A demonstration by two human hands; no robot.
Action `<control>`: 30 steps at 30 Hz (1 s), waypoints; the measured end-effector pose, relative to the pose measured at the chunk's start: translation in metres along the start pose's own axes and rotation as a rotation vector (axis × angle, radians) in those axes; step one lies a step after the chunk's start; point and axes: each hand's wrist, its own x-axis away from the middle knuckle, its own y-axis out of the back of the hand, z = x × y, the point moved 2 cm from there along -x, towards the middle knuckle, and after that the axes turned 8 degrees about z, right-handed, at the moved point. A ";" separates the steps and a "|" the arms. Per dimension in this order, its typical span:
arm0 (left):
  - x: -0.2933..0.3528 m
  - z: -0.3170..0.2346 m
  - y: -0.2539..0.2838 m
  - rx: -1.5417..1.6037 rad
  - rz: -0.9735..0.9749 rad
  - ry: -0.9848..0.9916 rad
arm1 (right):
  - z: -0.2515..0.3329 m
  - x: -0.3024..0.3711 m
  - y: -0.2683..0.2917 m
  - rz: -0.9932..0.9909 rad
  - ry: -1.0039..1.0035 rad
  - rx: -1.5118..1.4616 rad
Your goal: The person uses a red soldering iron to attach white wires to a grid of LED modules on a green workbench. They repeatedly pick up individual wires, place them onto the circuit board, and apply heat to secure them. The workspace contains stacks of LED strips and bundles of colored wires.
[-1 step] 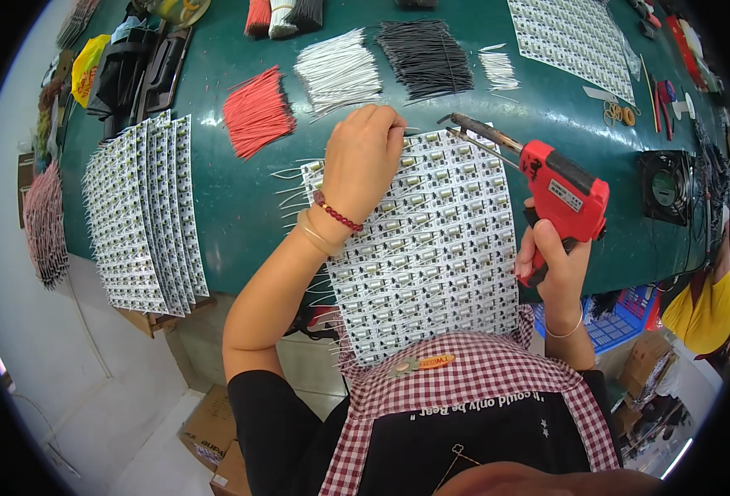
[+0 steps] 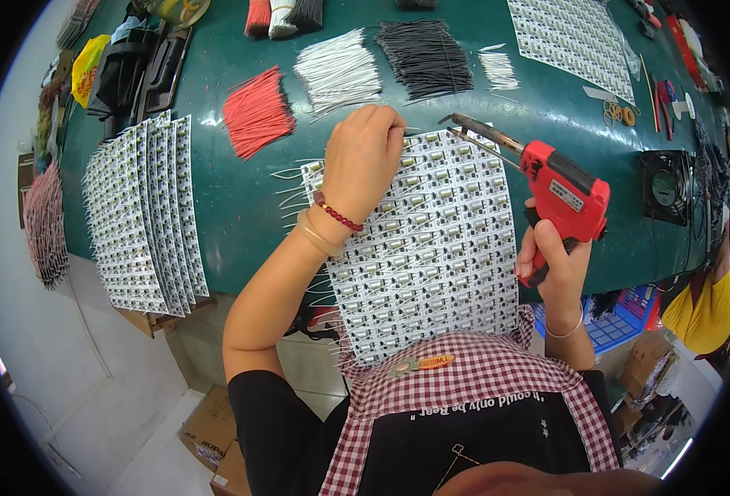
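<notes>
My left hand [image 2: 363, 157] is pinched closed above the upper left corner of a white panel of small circuit boards [image 2: 427, 264]. A short pale end, apparently a white wire [image 2: 412, 129], pokes out past its fingertips; the rest is hidden by the hand. My right hand [image 2: 557, 264] is wrapped round the handle of a red soldering gun [image 2: 565, 188]. The gun's dark tip hovers near the panel's top edge, a little to the right of my left fingers. Several white wires [image 2: 289, 192] stick out along the panel's left side.
Beyond the panel lie piles of red wires [image 2: 257, 112], white wires [image 2: 338, 72] and black wires [image 2: 424, 59], plus a small heap of short white wires [image 2: 498, 69]. Stacked board panels [image 2: 138, 215] stand at the left. A black fan [image 2: 667, 188] sits at the right.
</notes>
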 end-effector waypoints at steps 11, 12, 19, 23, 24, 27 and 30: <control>0.001 0.000 0.001 -0.027 0.003 0.006 | 0.000 0.002 0.022 -0.037 0.086 -0.023; 0.001 0.000 0.001 -0.027 -0.015 0.011 | 0.004 0.003 0.023 -0.047 0.090 -0.044; -0.009 -0.018 0.007 -0.167 -0.094 -0.155 | 0.004 0.003 0.030 -0.025 0.080 -0.028; -0.011 -0.023 -0.011 -0.192 0.028 -0.229 | 0.002 0.003 0.023 -0.021 0.015 -0.067; -0.010 -0.022 -0.013 -0.206 0.038 -0.242 | 0.000 0.003 0.022 -0.014 -0.003 -0.055; -0.007 -0.025 -0.018 -0.233 0.061 -0.280 | -0.005 0.004 0.024 -0.007 -0.049 -0.027; -0.007 -0.027 -0.017 -0.249 0.055 -0.300 | -0.006 0.004 0.024 0.004 -0.069 -0.011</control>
